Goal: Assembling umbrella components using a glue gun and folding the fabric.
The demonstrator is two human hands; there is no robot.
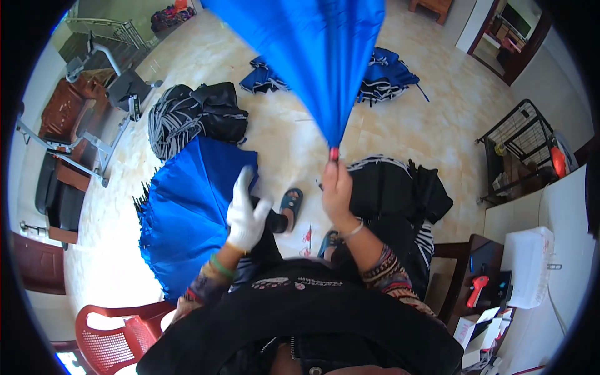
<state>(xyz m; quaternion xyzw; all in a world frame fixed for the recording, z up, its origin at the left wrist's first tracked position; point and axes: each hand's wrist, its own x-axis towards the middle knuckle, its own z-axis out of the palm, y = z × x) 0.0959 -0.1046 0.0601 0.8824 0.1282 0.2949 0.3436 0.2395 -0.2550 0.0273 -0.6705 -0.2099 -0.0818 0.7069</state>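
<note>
My right hand is bare and closed around the narrow end of a blue umbrella, just below a red piece. From there its loosely folded cloth widens up and away, past the top of the view. In a white glove, my left hand is raised with thumb and fingers apart, holding nothing. Beneath and beside it lies a fanned stack of blue umbrellas; whether the glove touches the cloth I cannot tell. A pile of black umbrellas lies to the right, near my right wrist.
More black umbrellas lie at the far left, and blue and black ones lie beyond the raised cloth. A red plastic chair stands near left. On the right are a wire cage and a dark table bearing a red tool.
</note>
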